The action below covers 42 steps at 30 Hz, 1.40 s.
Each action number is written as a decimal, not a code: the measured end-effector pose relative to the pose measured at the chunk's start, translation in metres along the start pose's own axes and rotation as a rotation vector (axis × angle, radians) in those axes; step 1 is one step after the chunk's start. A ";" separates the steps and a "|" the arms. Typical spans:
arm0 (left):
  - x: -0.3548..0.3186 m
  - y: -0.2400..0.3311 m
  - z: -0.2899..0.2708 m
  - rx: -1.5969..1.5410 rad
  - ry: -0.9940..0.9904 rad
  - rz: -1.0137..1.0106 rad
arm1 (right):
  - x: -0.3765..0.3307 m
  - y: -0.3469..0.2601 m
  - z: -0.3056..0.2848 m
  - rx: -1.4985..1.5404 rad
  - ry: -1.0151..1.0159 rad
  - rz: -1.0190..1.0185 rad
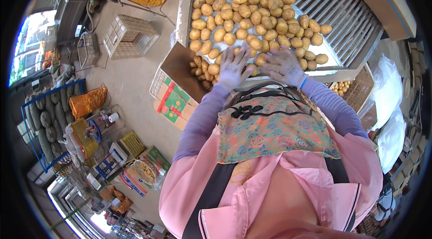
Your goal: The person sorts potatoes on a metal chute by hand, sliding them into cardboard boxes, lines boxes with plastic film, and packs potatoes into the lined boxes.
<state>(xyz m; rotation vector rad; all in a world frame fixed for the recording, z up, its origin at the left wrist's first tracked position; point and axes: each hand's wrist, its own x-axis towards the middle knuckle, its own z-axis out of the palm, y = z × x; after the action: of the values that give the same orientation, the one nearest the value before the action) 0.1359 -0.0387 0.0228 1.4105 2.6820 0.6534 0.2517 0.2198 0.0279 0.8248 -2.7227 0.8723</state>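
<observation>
Many yellow-brown potatoes (249, 11) lie spread over a metal sorting table (182, 18) in front of me. My left hand (233, 67), in a pale glove, rests at the table's near edge with its fingers stretched out among the nearest potatoes. Beside it to the right, my right hand (285, 67), gloved too, reaches flat with spread fingers against the edge of the pile. Neither hand is closed around a potato. Left of my left hand, a cardboard box (177, 65) holds several potatoes against the table's side.
Metal rollers (344, 18) fill the table's right part, with a long cardboard piece (382, 2) at their far end. A crate (360, 90) with small potatoes stands below right, near clear plastic bags (388, 88). A white crate (128, 36) sits on the floor at left.
</observation>
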 end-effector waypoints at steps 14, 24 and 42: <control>0.098 -0.009 0.021 0.313 0.062 -0.146 | 0.064 -0.016 0.013 -0.044 -0.389 0.195; 0.040 0.001 -0.015 0.049 0.041 -0.032 | -0.012 0.007 -0.057 -0.349 -0.239 0.700; 0.190 -0.029 0.041 -0.224 -0.586 0.163 | -0.054 -0.047 -0.008 0.470 0.718 0.870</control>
<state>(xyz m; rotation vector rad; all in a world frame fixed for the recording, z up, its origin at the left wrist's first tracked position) 0.0114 0.1125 0.0045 1.4818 2.0003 0.4393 0.3225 0.2168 0.0405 -0.6351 -2.1502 1.5908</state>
